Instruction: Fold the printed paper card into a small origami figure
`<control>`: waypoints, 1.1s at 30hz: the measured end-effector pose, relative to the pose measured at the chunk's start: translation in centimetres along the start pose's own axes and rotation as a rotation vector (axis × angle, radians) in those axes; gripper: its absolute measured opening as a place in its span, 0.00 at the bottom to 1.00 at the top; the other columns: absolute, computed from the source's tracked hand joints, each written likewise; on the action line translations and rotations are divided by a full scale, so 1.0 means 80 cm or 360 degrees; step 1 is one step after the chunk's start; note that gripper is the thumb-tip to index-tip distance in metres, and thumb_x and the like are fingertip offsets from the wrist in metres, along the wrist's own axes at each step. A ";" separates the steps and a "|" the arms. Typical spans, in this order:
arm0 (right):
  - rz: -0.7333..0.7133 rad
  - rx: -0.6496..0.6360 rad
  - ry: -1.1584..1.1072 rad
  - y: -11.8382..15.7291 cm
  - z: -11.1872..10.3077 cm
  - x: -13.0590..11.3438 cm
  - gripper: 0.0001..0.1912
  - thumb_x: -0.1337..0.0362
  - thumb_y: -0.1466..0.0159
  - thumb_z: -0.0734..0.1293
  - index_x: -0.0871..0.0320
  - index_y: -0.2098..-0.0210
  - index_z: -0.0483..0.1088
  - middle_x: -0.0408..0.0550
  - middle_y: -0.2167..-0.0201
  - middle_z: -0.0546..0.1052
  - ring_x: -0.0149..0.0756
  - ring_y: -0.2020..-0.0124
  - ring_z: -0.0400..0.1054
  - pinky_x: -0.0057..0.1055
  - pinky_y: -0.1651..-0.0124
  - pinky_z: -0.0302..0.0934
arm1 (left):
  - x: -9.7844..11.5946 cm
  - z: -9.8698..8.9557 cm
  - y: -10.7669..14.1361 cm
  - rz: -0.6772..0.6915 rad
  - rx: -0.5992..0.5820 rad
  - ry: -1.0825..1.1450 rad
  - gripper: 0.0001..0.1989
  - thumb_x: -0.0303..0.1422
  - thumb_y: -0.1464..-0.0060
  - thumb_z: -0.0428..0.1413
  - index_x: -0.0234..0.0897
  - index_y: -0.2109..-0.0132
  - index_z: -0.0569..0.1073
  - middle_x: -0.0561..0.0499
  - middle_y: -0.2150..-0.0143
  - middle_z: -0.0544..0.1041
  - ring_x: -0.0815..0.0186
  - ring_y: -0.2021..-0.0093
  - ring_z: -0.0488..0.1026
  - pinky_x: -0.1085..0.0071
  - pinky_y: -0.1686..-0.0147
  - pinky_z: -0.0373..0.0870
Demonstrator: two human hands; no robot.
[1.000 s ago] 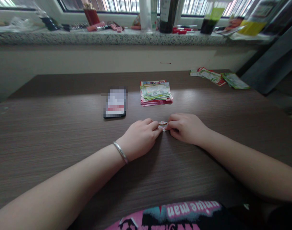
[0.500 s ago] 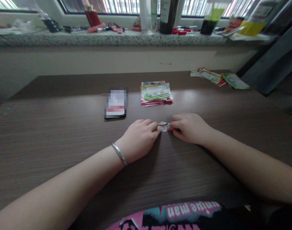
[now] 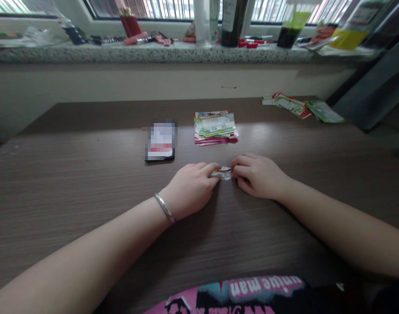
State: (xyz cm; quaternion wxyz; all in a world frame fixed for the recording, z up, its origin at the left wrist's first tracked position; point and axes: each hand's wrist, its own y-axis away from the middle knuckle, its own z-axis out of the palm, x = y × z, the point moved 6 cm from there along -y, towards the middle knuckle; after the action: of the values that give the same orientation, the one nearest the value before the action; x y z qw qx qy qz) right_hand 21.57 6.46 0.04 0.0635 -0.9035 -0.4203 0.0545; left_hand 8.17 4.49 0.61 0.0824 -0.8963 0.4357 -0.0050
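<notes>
A small folded paper piece [image 3: 224,173], whitish with orange and printed marks, lies low over the brown table [image 3: 88,183] between my hands. My left hand [image 3: 194,188], with a silver bangle at its wrist, pinches the paper's left end. At the right end, the fingers of my right hand [image 3: 260,176] are closed on the paper's edge. Just beyond my hands lies a stack of colourful printed papers [image 3: 216,126], green on top and red-pink below.
A phone [image 3: 160,141] with a blurred screen lies left of the stack. More printed papers [image 3: 292,106] are spread at the table's back right. Bottles [image 3: 231,24] and small items stand on the granite windowsill [image 3: 137,53] behind the table.
The whole view has shifted slightly, so things appear a little further right. More of the paper's left part shows between my left fingers. Both hands remain at the paper.
</notes>
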 end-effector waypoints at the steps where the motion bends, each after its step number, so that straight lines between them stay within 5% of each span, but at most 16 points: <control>1: 0.0005 0.0006 -0.0010 0.000 0.001 0.001 0.09 0.68 0.39 0.60 0.58 0.63 0.72 0.50 0.58 0.73 0.39 0.58 0.64 0.33 0.55 0.58 | 0.000 0.001 0.000 0.0000 0.0010 0.0018 0.16 0.26 0.42 0.49 0.35 0.48 0.73 0.44 0.45 0.72 0.59 0.51 0.72 0.61 0.53 0.70; 8: 0.0060 0.0064 -0.0071 -0.002 0.001 -0.001 0.10 0.65 0.36 0.59 0.60 0.62 0.71 0.52 0.58 0.73 0.39 0.58 0.66 0.33 0.55 0.59 | -0.002 0.004 -0.002 0.0015 0.0022 0.0076 0.11 0.28 0.42 0.50 0.33 0.56 0.75 0.43 0.53 0.77 0.58 0.53 0.72 0.60 0.51 0.71; 15: 0.0085 0.0118 -0.0196 -0.002 0.006 0.007 0.15 0.62 0.34 0.61 0.57 0.50 0.71 0.50 0.58 0.76 0.39 0.56 0.67 0.34 0.53 0.61 | -0.007 0.005 -0.003 -0.0028 0.0057 0.0129 0.11 0.30 0.39 0.48 0.36 0.57 0.75 0.48 0.56 0.78 0.61 0.56 0.73 0.62 0.52 0.71; 28: 0.0047 0.0142 -0.0162 -0.001 0.005 -0.005 0.13 0.60 0.33 0.60 0.56 0.55 0.73 0.48 0.59 0.77 0.39 0.58 0.68 0.33 0.56 0.61 | -0.017 0.010 -0.007 -0.0095 0.0094 0.0144 0.11 0.36 0.38 0.49 0.36 0.57 0.72 0.47 0.63 0.74 0.61 0.60 0.71 0.65 0.58 0.70; 33: 0.0271 0.0161 -0.0308 0.001 0.002 0.004 0.09 0.60 0.37 0.64 0.56 0.59 0.70 0.45 0.65 0.76 0.36 0.63 0.69 0.30 0.61 0.59 | -0.022 0.013 -0.007 -0.0073 0.0126 0.0241 0.11 0.36 0.39 0.49 0.37 0.58 0.74 0.48 0.63 0.74 0.62 0.61 0.70 0.66 0.59 0.69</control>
State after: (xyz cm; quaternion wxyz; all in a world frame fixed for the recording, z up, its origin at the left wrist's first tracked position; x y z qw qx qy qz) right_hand 21.81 6.65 -0.16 0.0635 -0.9220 -0.3431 0.1676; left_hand 7.57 6.33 -0.22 0.0843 -0.8992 0.4195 -0.0920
